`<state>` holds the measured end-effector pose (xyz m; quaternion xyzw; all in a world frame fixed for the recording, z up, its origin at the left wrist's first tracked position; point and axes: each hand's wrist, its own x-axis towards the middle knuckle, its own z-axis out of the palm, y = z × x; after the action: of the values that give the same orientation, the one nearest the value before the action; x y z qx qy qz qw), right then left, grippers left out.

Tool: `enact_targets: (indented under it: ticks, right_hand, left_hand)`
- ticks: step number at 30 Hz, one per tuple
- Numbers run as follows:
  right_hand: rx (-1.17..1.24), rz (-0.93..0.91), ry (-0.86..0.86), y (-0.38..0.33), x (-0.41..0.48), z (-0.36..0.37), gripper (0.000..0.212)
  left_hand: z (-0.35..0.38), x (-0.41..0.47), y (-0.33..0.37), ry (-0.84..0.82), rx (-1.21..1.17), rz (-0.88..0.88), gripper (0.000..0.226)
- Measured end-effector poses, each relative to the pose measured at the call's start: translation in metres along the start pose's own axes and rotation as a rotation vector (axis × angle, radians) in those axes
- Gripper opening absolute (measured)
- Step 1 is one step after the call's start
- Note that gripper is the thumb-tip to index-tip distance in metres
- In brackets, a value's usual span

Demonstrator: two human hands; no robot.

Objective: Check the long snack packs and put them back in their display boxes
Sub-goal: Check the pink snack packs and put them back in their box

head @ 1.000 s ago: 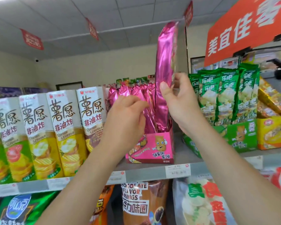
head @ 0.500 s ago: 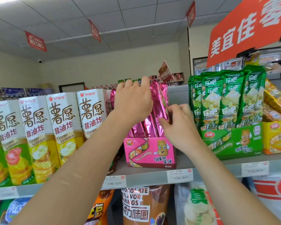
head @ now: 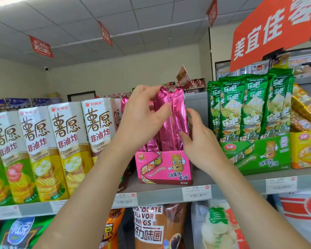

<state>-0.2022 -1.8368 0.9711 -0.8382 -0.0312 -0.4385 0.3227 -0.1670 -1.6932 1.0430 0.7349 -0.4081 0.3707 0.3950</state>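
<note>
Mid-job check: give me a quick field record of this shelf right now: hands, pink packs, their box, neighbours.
left hand: grips the tops of the pink packs
right hand: holds the rightmost pink packs from the side, thumb in front
pink packs: standing in the pink display box
pink display box: on the shelf, between the tall chip boxes and the green display box
green packs: upright in the green display box, untouched
likely step: straightening the pink packs
</note>
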Motion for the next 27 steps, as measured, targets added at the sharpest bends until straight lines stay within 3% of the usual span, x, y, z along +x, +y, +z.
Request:
enact_targets:
  ticks: [2, 6, 8, 10, 13, 17, 22, 27]
  right_hand:
    - [0.024, 0.027, -0.026, 0.002, 0.0, 0.0, 0.06]
    - [0.009, 0.019, -0.06, 0.001, -0.002, 0.0, 0.056]
    - [-0.009, 0.016, -0.055, 0.001, -0.004, 0.002, 0.055]
    - [-0.008, 0.015, -0.037, 0.002, -0.006, 0.004, 0.054]
    - [0.019, 0.009, 0.011, 0.005, -0.009, 0.007, 0.053]
    - [0.029, 0.004, 0.073, 0.008, -0.008, 0.012, 0.049]
    - [-0.011, -0.025, 0.081, 0.009, -0.013, 0.014, 0.048]
    - [-0.151, -0.087, 0.202, -0.003, -0.03, 0.004, 0.053]
  left_hand:
    - [-0.001, -0.005, -0.001, -0.077, -0.043, -0.061, 0.033]
    - [0.0, -0.02, -0.008, -0.27, -0.256, -0.061, 0.075]
    - [0.005, -0.027, -0.01, -0.238, -0.31, -0.066, 0.089]
    - [0.009, -0.03, -0.008, -0.092, -0.326, -0.035, 0.092]
    - [0.005, -0.027, 0.004, 0.176, -0.401, 0.036, 0.084]
    - [-0.008, -0.022, 0.018, 0.415, -0.509, 0.111, 0.049]
    - [-0.007, -0.051, 0.022, 0.23, -0.705, -0.119, 0.015]
    - [0.0, -0.085, 0.017, 0.198, -0.86, -0.291, 0.021]
